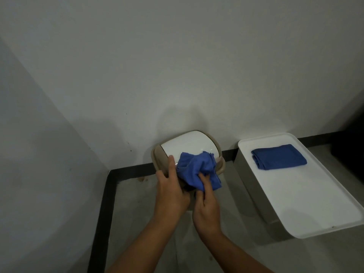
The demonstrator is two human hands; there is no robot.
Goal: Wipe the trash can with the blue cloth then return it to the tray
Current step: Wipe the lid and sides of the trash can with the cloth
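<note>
A small beige trash can (157, 154) with a white swing lid (187, 144) stands on the floor against the wall. My left hand (170, 186) grips the can's front left side, thumb up on the rim. My right hand (205, 201) is shut on a crumpled blue cloth (197, 168) that lies over the lid's front right and the can's front. A white tray (295, 198) sits to the right on a grey box, and a second blue cloth (278, 156) lies folded at its far end.
The can stands near a room corner, with white walls behind and to the left and a dark baseboard (102, 203) along them. The grey box (248, 186) under the tray stands close to the can's right. A dark object (352, 138) fills the far right edge.
</note>
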